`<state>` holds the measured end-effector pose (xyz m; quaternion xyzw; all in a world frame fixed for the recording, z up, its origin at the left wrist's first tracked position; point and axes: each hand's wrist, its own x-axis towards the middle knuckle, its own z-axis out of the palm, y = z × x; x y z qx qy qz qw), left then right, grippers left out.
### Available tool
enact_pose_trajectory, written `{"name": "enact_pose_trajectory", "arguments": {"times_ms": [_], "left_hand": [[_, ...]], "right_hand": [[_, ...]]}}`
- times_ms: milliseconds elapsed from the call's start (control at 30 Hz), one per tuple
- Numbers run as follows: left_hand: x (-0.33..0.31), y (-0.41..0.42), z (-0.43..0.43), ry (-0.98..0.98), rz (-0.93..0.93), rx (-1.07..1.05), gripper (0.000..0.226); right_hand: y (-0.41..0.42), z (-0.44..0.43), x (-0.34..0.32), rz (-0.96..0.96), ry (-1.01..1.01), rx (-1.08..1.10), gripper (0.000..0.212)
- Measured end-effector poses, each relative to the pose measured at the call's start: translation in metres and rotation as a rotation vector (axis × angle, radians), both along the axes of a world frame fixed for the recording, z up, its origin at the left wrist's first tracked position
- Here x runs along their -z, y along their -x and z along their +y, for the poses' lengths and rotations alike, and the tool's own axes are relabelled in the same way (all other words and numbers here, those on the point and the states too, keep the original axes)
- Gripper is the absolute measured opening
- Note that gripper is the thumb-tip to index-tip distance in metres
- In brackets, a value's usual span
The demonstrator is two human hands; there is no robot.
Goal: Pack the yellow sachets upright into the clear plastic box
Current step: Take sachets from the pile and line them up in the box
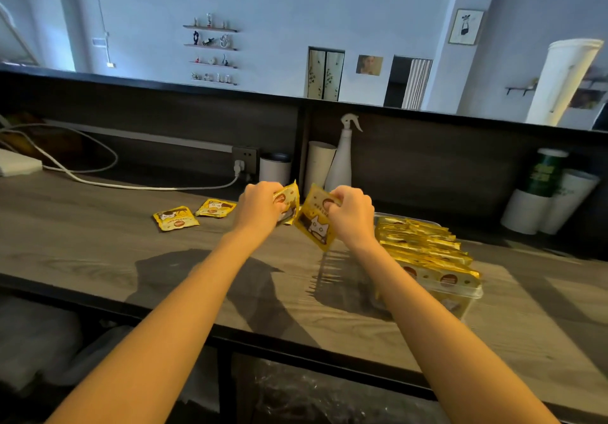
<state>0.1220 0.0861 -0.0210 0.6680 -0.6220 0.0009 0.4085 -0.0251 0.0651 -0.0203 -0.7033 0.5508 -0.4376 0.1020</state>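
My left hand (260, 208) grips a yellow sachet (289, 201) by its top edge above the wooden counter. My right hand (350, 215) pinches a second yellow sachet (314, 223) with a cat drawing, hanging tilted just left of the clear plastic box (468, 298). The box stands at the right and holds a row of several upright yellow sachets (424, 246). Two more yellow sachets lie flat on the counter to the left, one nearer (176, 218) and one farther (216, 208).
A white spray bottle (340, 157), white cups (274, 168) and a paper roll (317, 164) stand against the dark back panel. A white cable (131, 187) runs to a wall socket. Stacked cups (549, 200) stand at the far right. The counter's front edge (296, 354) is close.
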Motion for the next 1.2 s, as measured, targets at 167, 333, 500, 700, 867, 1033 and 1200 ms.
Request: {"name": "enact_pose_trajectory", "arguments": {"times_ms": [167, 333, 500, 700, 867, 1033, 1200], "left_hand": [[-0.027, 0.028, -0.011, 0.118, 0.004, 0.072, 0.012], [-0.037, 0.064, -0.035, 0.162, -0.03, 0.186, 0.017], [-0.037, 0.107, -0.058, 0.145, 0.005, 0.34, 0.019], [-0.027, 0.15, -0.09, 0.097, 0.0, 0.477, 0.023], [-0.016, 0.168, -0.108, 0.011, 0.002, 0.55, 0.022], [-0.008, 0.174, -0.117, -0.116, -0.016, 0.626, 0.02], [-0.006, 0.167, -0.122, -0.298, -0.037, 0.658, 0.021]], "right_hand": [[0.03, -0.011, -0.033, -0.044, 0.067, 0.07, 0.02], [0.078, -0.026, -0.047, -0.105, 0.112, 0.147, 0.023], [0.128, -0.04, -0.04, -0.141, 0.112, 0.23, 0.022], [0.173, -0.058, -0.025, -0.187, 0.086, 0.294, 0.02], [0.192, -0.073, -0.015, -0.238, 0.039, 0.285, 0.017], [0.193, -0.081, -0.005, -0.345, 0.008, 0.228, 0.006], [0.193, -0.084, 0.0, -0.335, -0.005, 0.173, 0.01]]}}
